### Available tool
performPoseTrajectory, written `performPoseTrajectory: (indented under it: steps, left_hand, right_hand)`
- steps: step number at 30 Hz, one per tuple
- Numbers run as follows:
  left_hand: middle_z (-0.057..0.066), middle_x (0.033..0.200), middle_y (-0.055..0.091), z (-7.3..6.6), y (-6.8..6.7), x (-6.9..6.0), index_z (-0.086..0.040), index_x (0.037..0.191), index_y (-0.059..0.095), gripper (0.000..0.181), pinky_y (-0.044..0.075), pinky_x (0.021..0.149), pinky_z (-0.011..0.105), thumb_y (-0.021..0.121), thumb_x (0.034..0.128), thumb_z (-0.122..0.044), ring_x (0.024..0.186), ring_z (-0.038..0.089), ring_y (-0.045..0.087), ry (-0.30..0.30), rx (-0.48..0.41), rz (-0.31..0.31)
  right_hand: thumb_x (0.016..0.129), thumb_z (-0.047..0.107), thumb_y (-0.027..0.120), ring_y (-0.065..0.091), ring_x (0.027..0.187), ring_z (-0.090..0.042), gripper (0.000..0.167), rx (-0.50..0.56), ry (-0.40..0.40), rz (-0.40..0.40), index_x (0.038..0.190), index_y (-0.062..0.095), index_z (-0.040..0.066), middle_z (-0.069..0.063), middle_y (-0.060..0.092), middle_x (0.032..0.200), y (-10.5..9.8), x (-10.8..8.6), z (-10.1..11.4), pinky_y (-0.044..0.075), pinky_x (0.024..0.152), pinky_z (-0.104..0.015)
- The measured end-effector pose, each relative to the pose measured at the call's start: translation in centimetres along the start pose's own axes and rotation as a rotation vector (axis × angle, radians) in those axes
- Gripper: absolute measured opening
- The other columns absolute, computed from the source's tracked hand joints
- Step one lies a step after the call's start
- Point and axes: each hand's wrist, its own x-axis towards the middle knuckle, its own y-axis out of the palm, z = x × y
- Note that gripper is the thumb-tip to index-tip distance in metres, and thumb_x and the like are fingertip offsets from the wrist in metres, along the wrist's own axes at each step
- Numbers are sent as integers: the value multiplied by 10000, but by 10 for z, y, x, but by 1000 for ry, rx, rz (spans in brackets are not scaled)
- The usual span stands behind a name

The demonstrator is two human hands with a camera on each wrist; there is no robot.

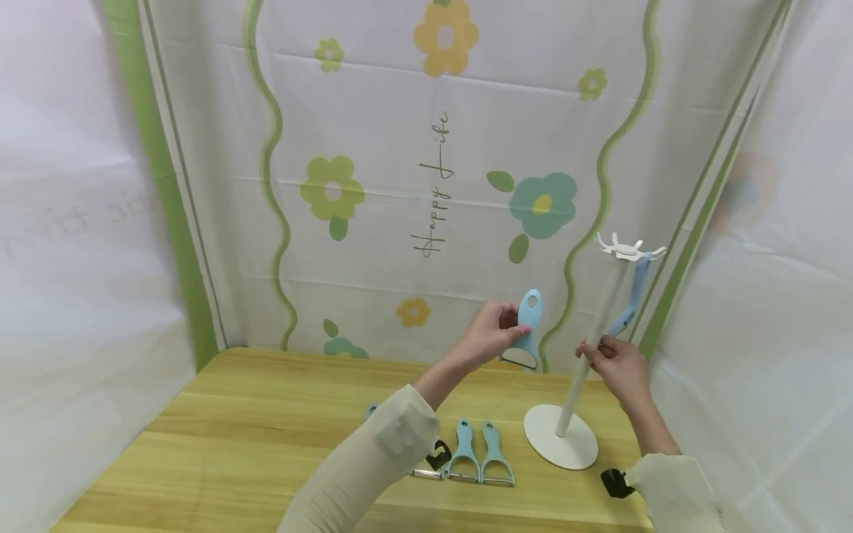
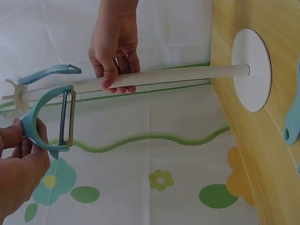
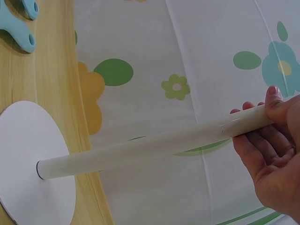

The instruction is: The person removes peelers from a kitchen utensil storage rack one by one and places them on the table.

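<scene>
My left hand point(image 1: 491, 334) pinches a light-blue Y-shaped peeler point(image 1: 529, 314) by its handle, blade end down, in the air left of a white stand. The same peeler point(image 2: 41, 112) shows its blade in the left wrist view. My right hand point(image 1: 620, 364) grips the pole point(image 3: 154, 149) of the stand, thumb on one side and fingers on the other. Near the stand's top, a second blue peeler point(image 1: 636, 292) hangs from one of the white hooks point(image 1: 628, 249). The round white base point(image 1: 561, 438) rests on the table.
Two peelers lie side by side on the wooden table point(image 1: 266, 414), one of them a blue peeler point(image 1: 464, 450), the other a greener peeler point(image 1: 494, 453). More peeler parts show around my left sleeve point(image 1: 373, 451), which partly hides them. A flowered curtain point(image 1: 373, 266) stands behind the table.
</scene>
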Motion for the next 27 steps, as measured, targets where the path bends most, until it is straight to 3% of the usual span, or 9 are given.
performPoseTrajectory:
  steps: [7,14,27]
  left_hand:
    - [205,1031,700,18,-10,-12,76,1086,658,177,572,818,249,658,912,45,877,154,651,-41,31,16]
    - [187,1041,684,34,-22,-25,63,1069,647,154,570,838,279,641,916,57,899,157,639,-69,28,-2]
    - [186,1090,653,61,-50,-49,75,1139,611,203,571,861,323,604,937,53,953,199,639,-138,33,-26]
  right_hand:
    - [1007,264,599,584,808,178,482,9,5,2,1287,577,-127,-275,713,1093,-1,2,1,558,769,-126]
    - [1005,280,604,589,811,177,475,6,2,-4,1274,597,-112,-206,745,1034,0,2,0,548,759,-106]
    - [1011,267,592,600,811,169,466,9,8,-8,1282,589,-113,-201,743,1045,0,1,-1,545,754,-100]
